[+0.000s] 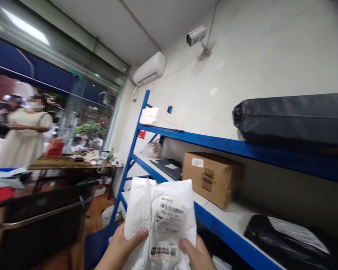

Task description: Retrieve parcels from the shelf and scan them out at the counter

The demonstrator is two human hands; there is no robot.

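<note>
A white plastic mailer [173, 195] with a printed shipping label faces me at the bottom centre. My left hand [126, 242] grips its left side, thumb lying on the front. On the right side my right hand [195, 251] holds the same package, its thumb beside the label. The fingers behind the package are hidden. Just beyond it stands a blue shelf rack [214, 140]. A cardboard box [207, 176] and a black wrapped parcel [287, 240] lie on its middle shelf, along with a flat dark packet [169, 168].
A long dark parcel [293, 116] and a white box [157, 117] rest on the top shelf. At left are a black chair [42, 225], a cluttered wooden table [56, 162] and a standing person [25, 131].
</note>
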